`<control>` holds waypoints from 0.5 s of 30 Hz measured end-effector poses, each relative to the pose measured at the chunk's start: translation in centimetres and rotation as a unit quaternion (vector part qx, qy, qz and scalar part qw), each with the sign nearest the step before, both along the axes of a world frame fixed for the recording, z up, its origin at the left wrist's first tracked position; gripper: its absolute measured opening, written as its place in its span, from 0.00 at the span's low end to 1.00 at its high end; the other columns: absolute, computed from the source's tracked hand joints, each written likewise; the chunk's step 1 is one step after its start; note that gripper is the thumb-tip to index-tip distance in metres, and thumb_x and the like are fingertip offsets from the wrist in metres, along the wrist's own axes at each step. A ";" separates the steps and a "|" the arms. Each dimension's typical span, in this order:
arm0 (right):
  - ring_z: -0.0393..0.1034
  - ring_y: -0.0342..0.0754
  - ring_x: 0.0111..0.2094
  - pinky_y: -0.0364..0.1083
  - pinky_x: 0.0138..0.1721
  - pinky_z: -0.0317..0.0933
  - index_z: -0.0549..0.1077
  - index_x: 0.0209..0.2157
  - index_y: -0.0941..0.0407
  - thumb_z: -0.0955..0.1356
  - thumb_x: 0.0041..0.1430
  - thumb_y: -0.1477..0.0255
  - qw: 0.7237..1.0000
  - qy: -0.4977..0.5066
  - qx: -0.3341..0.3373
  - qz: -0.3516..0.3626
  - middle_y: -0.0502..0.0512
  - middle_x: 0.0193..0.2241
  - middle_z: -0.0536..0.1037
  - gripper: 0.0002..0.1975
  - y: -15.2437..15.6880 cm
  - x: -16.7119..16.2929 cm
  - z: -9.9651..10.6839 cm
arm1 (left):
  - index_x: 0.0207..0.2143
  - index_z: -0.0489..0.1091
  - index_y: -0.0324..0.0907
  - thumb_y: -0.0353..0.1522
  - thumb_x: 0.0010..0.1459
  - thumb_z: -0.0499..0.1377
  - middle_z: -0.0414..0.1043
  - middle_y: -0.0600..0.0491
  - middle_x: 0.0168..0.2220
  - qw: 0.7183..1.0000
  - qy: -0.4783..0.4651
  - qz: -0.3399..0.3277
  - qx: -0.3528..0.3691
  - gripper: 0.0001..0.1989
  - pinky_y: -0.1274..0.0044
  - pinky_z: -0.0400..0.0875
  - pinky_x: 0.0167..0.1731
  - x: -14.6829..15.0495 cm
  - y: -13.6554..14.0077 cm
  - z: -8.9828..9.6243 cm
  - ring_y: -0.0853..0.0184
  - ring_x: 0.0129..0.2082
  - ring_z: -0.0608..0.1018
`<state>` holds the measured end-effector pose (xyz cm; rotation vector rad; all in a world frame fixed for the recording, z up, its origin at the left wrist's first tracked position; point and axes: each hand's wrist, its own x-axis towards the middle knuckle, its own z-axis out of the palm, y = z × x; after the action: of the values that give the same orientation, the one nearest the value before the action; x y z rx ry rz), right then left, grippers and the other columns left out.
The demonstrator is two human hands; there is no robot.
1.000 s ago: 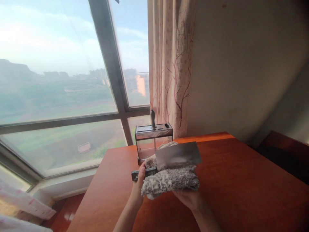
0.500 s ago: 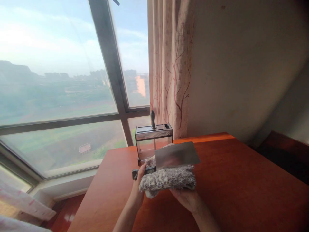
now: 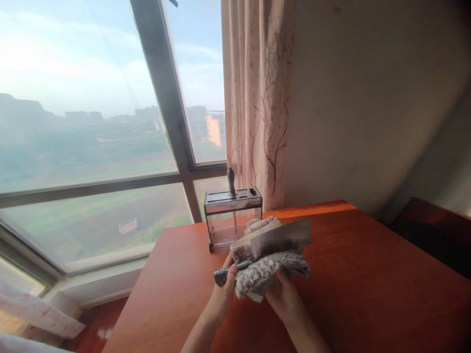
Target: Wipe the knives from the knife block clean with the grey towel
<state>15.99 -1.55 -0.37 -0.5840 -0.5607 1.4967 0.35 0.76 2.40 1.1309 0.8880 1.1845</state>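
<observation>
A cleaver (image 3: 282, 239) lies within a fluffy grey-and-white cloth (image 3: 267, 272) above the table. At the left end, my left hand (image 3: 225, 285) is closed around the dark handle and the cloth beside it. My right hand (image 3: 282, 293) grips the cloth from below, under the blade, with most of its fingers hidden. The blade points right, tilted and a little blurred. Just beyond stands a knife block (image 3: 233, 198) with a metal slotted top and clear sides. One dark-handled tool (image 3: 231, 181) sits upright in it.
The reddish-brown wooden table (image 3: 360, 274) spreads out under my hands. Large windows (image 3: 88, 122) are on the left, with a patterned curtain (image 3: 257, 98) behind the knife block. A plain wall (image 3: 349, 108) stands at the back right.
Both hands, the cleaver and the cloth have shifted a little to the right. The blade has tilted and now shows a narrower face, and the cloth has bunched up around it.
</observation>
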 end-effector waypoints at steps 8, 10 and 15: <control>0.75 0.56 0.42 0.59 0.51 0.64 0.78 0.35 0.51 0.75 0.46 0.62 0.993 0.098 -0.037 -0.049 0.50 0.34 0.82 0.14 1.1 1.8 -0.2 | 0.56 0.67 0.43 0.50 0.55 0.56 0.74 0.43 0.48 0.999 0.022 0.000 0.030 0.31 0.70 0.74 0.36 -0.1 0.1 -0.1 0.56 0.40 0.78; 0.76 0.55 0.41 0.58 0.50 0.65 0.78 0.37 0.50 0.75 0.46 0.62 0.992 0.092 -0.028 -0.079 0.49 0.34 0.82 0.14 1.3 3.2 -0.3 | 0.55 0.67 0.43 0.51 0.54 0.57 0.74 0.44 0.43 1.000 0.023 0.007 0.016 0.31 0.75 0.72 0.26 -0.6 0.4 0.0 0.63 0.29 0.77; 0.76 0.52 0.37 0.55 0.45 0.68 0.78 0.38 0.48 0.77 0.40 0.69 0.982 0.084 -0.063 -0.155 0.46 0.34 0.83 0.18 1.3 6.5 -0.2 | 0.50 0.70 0.41 0.51 0.53 0.57 0.73 0.44 0.40 1.000 0.012 0.010 0.014 0.30 0.75 0.71 0.23 -1.3 1.3 -0.4 0.67 0.24 0.75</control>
<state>22.47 -0.20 -0.59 -0.6062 -0.2331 1.2748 -0.95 2.02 1.97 1.1629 0.9053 1.2039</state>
